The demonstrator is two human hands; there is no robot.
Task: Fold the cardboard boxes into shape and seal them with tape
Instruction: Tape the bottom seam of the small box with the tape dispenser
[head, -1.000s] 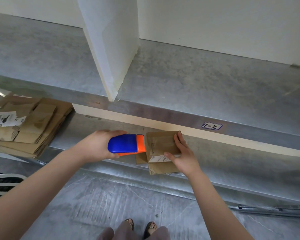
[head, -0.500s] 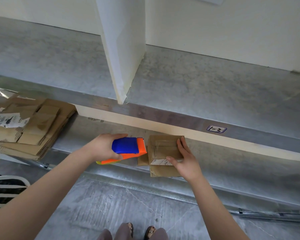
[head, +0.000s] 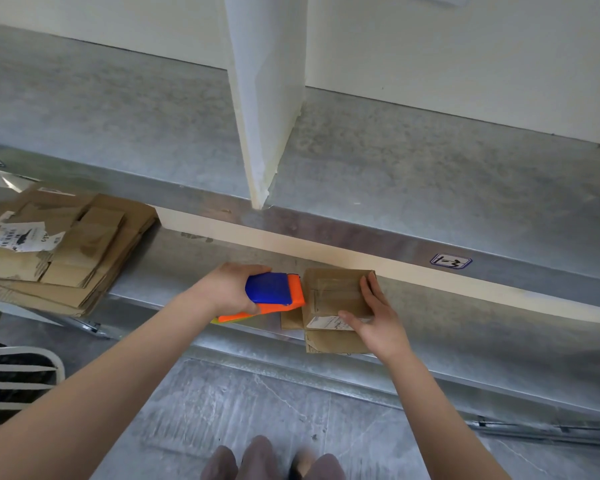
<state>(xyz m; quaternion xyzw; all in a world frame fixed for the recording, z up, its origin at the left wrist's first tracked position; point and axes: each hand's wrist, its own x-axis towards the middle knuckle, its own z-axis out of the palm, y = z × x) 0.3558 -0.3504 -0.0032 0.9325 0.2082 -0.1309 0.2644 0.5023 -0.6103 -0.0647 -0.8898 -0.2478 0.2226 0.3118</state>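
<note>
A small brown cardboard box (head: 329, 296) stands on the lower metal shelf (head: 465, 317), its top flaps folded down with clear tape and a white label on it. My right hand (head: 374, 320) lies on the box's right side, thumb across the label and fingers along the far right edge. My left hand (head: 227, 289) grips a blue and orange tape dispenser (head: 274, 294), whose orange end sits against the box's left edge. One flap sticks out at the box's lower left.
A stack of flattened cardboard boxes (head: 63, 251) with a white label lies at the left of the lower shelf. The upper metal shelf (head: 430, 168) and a white divider panel (head: 264, 98) overhang. A white slatted crate (head: 14, 386) stands at lower left on the floor.
The dispenser has tilted a little and stays against the box's left edge. My right hand has slid slightly along the box's right side. The view shifted rightward.
</note>
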